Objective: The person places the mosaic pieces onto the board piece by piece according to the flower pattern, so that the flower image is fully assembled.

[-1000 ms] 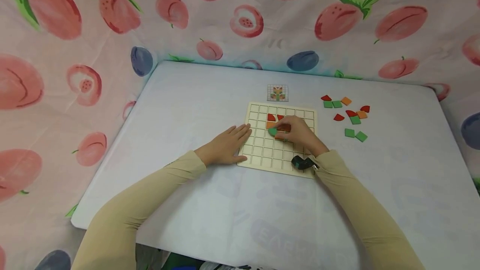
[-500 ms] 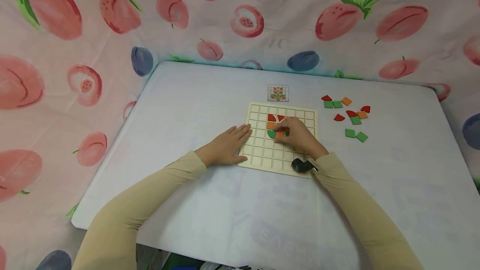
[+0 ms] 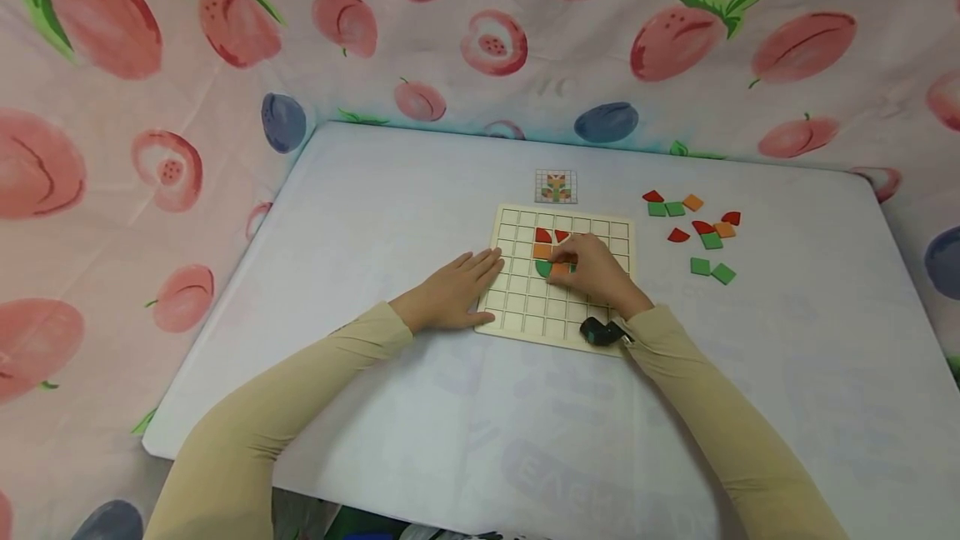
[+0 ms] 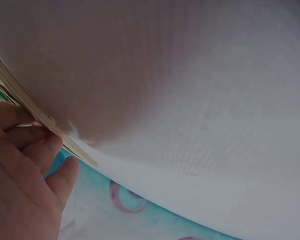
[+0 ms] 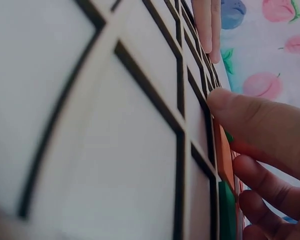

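The pale gridded board [image 3: 517,304] lies mid-table. My left hand [image 3: 459,288] rests along its left edge, palm down, fingers extended; the left wrist view shows these fingers [image 4: 37,145] at the board's rim. Over the middle of the grid is my right hand [image 3: 597,269], with thumb and forefinger at opposite edges of an orange square tile [image 3: 560,269]. In the right wrist view, that orange tile [image 5: 223,150] shows between thumb and fingers. Left of it, a green quarter-round tile [image 3: 543,268] sits beneath another orange square [image 3: 542,251] and red tiles [image 3: 543,235]. The palm hides further tiles.
Behind the board lies a small pattern card [image 3: 556,187]. Loose red, orange and green tiles [image 3: 700,266] are scattered on the white table [image 3: 390,190] to the right. A black wrist camera [image 3: 600,332] hangs over the board's near right corner. A fruit-print cloth [image 3: 465,107] surrounds the table.
One second ago my right hand pinched the green quarter-round tile. It let that tile down on the grid below the orange square and shifted slightly right. My left hand stays put.
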`<action>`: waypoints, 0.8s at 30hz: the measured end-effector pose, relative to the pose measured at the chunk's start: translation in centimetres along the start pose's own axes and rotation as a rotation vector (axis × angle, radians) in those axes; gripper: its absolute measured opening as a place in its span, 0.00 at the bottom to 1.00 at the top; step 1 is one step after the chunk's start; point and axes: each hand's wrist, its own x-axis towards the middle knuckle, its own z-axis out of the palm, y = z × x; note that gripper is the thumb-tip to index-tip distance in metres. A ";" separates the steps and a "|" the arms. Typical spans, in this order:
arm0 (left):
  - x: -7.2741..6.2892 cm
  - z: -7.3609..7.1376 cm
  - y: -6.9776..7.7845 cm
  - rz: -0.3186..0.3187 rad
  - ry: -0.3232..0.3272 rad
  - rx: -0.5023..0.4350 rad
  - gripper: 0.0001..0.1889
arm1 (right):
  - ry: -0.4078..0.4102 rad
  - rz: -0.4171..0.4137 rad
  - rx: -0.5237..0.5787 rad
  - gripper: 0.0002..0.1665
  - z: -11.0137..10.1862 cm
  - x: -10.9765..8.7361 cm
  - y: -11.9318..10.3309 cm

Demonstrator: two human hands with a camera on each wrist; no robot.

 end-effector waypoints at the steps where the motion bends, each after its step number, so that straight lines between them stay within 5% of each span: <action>1: 0.0 0.0 0.0 -0.001 0.001 -0.001 0.45 | 0.001 0.005 0.004 0.17 0.0 0.0 -0.1; 24: 0.1 0.0 0.0 -0.016 -0.021 0.004 0.45 | -0.003 0.017 -0.002 0.15 0.1 0.0 -0.4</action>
